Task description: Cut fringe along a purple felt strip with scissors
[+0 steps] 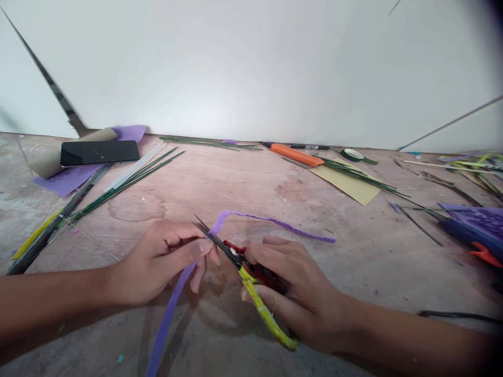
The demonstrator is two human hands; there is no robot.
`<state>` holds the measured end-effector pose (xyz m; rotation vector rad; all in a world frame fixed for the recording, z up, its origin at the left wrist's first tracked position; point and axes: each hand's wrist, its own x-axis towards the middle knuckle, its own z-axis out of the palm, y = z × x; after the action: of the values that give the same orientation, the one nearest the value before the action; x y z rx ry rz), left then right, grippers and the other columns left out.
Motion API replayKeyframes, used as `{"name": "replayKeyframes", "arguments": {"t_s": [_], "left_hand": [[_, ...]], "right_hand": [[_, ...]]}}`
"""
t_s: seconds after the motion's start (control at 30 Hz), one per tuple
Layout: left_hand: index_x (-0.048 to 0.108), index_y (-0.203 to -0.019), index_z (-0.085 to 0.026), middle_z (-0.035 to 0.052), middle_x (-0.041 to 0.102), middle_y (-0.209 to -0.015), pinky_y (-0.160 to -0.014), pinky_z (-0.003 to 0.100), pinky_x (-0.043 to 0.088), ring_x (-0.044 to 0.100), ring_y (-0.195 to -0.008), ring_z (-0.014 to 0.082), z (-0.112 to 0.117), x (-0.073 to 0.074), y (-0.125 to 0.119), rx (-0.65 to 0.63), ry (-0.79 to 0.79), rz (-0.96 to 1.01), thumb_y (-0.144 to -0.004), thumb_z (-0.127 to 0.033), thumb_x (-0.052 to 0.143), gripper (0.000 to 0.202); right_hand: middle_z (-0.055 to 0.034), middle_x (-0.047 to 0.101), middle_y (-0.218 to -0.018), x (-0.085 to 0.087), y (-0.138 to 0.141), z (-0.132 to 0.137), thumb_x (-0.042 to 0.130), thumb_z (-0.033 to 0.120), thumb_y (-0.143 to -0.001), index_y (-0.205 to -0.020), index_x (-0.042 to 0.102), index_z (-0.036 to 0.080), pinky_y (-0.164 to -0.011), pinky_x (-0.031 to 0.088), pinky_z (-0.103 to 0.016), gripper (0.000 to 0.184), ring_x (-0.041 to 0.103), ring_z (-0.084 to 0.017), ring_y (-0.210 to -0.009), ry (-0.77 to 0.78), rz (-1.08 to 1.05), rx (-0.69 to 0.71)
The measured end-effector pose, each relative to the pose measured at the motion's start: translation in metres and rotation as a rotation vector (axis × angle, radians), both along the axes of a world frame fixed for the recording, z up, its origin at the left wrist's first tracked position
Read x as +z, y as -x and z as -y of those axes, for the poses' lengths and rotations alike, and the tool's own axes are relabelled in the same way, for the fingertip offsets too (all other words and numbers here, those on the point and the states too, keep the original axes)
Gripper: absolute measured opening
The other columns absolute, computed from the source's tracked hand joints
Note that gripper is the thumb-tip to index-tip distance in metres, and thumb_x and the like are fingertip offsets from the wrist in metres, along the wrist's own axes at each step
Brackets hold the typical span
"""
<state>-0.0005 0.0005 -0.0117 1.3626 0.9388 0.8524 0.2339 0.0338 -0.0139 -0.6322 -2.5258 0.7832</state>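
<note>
My left fingers [187,254] pinch the purple strip [172,309]; my right fingers [271,255] grip the scissors [267,313], blades [222,246] crossing it right by my left fingers. Strip trails ahead and nearer me.

Left fingers [188,253] pinch while right fingers [271,255] curl.

One view, from the wearer's head, facing forward and down across a wooden bench [220,180] toward a white backdrop [251,68]; the left hand [161,259] and right hand [293,277] appear close up, below centre.
</note>
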Motion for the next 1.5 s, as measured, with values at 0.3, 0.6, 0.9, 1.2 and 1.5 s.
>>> {"name": "replayKeyframes", "arguments": {"t_s": [0.3,0.6,0.9,1.2,1.5], "left_hand": [[0.067,-0.082,-0.013,-0.0008,0.063,-0.057,-0.040,0.014,0.029,0.040,-0.042,0.0040,0.0017,-0.0002,0.0010,0.017,0.031,0.035,-0.097,-0.037,0.052,0.032],[0.063,-0.075,-0.014,-0.0014,0.062,-0.058,-0.040,0.015,0.028,0.039,-0.043,0.0038,0.0018,-0.0017,0.0004,0.020,0.019,0.051,-0.098,-0.036,0.051,0.034],[0.066,-0.084,-0.014,-0.0020,0.063,-0.056,-0.040,0.013,0.029,0.041,-0.043,0.0037,0.0008,-0.0043,0.0023,0.008,0.028,0.038,-0.098,-0.035,0.050,0.030],[0.066,-0.083,-0.014,-0.0026,0.061,-0.054,-0.039,0.010,0.031,0.043,-0.042,0.0026,-0.0005,-0.0017,0.0010,-0.009,-0.011,0.019,-0.098,-0.034,0.051,0.030],[0.066,-0.085,-0.014,-0.0011,0.063,-0.058,-0.037,0.012,0.029,0.039,-0.040,0.0034,0.0001,-0.0009,0.0002,-0.014,0.118,0.075,-0.095,-0.040,0.054,0.030]], "right_hand": [[0.0027,0.046,-0.063,-0.0006,0.0009,0.0007,0.052,0.032,-0.093,-0.073,0.041,0.020,-0.057,0.022,-0.030,0.026,0.038,-0.014,-0.059,0.029,0.009,-0.062],[0.0030,0.045,-0.064,0.0028,0.0028,0.0012,0.052,0.030,-0.091,-0.073,0.040,0.020,-0.058,0.023,-0.030,0.024,0.037,-0.014,-0.059,0.013,0.026,-0.053],[0.0015,0.049,-0.066,-0.0018,0.0005,-0.0012,0.049,0.032,-0.096,-0.075,0.046,0.019,-0.059,0.023,-0.029,0.025,0.039,-0.014,-0.059,0.010,-0.003,-0.016],[0.0030,0.045,-0.064,-0.0020,0.0008,-0.0007,0.052,0.031,-0.093,-0.073,0.042,0.020,-0.058,0.021,-0.028,0.025,0.037,-0.014,-0.059,0.054,-0.023,-0.020],[0.0026,0.049,-0.067,-0.0015,-0.0005,-0.0005,0.050,0.031,-0.096,-0.077,0.048,0.019,-0.060,0.023,-0.028,0.024,0.038,-0.014,-0.059,0.042,-0.053,-0.003]]}}
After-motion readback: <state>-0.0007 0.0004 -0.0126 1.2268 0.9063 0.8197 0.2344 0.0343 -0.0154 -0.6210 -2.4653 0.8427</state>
